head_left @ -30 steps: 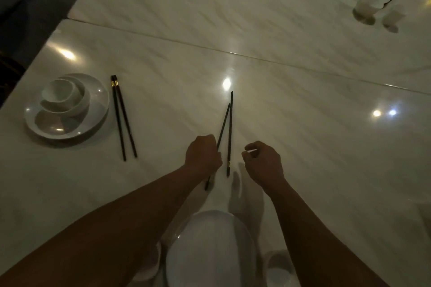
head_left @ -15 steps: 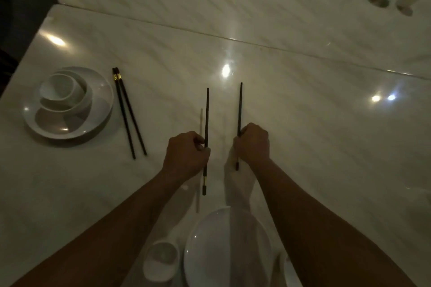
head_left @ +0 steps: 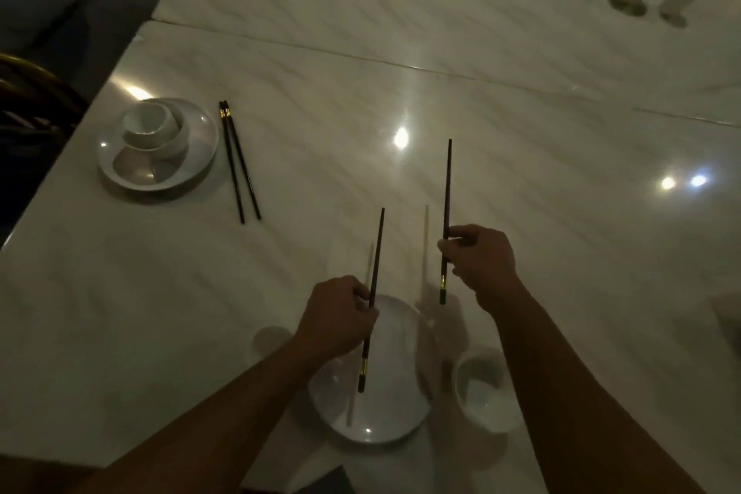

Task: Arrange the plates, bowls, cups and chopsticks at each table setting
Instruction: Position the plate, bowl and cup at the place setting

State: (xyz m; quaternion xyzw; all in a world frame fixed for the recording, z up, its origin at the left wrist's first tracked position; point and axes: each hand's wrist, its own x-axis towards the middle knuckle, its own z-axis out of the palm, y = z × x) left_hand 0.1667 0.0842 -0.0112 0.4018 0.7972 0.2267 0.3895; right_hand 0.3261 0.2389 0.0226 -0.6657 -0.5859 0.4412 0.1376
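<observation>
Head view: left hand (head_left: 337, 319) pinches the left chopstick (head_left: 377, 249) over the plate (head_left: 387, 415), right hand (head_left: 483, 265) the right chopstick (head_left: 448, 180) beside it; a slack grip could drop either onto the plate.

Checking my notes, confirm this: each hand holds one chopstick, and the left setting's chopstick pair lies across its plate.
Wrong: head view shows the chopstick pair lying on the table beside the plate, not across it. Left hand holds the left chopstick, right hand the right chopstick.
</observation>
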